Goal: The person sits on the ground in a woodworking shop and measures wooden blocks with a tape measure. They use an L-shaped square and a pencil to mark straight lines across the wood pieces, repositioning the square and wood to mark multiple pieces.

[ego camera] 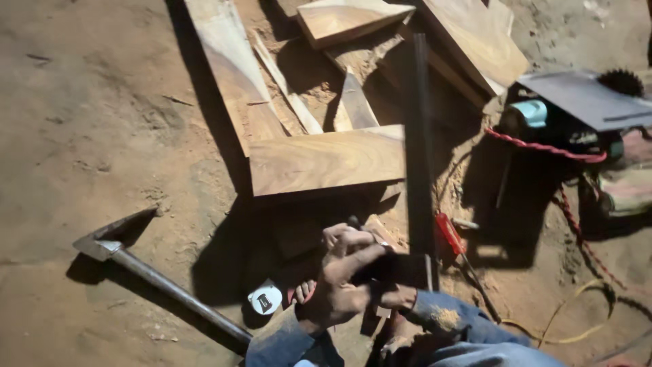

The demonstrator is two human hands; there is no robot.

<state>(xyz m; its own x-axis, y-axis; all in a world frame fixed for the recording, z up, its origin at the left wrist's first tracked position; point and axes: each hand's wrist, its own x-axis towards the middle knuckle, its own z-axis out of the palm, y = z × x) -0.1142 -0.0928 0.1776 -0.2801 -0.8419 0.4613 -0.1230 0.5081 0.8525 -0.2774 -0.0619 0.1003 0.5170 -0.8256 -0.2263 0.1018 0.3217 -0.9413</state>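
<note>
Two hands meet low in the frame: the left hand (339, 289) lies curled over the right hand (390, 297), which is mostly hidden, its grip impossible to tell. They seem to clasp a dark object lost in shadow. One long dark metal bar (420, 156) crosses about five rough wood planks (326, 162). One metal-handled hammer (153, 272) lies on packed dirt.

Looks like an outdoor carpentry spot on bare dirt ground (81, 102). Cut wood planks (326, 160) lie beyond the fingers, a hammer (156, 275) left of them.
</note>
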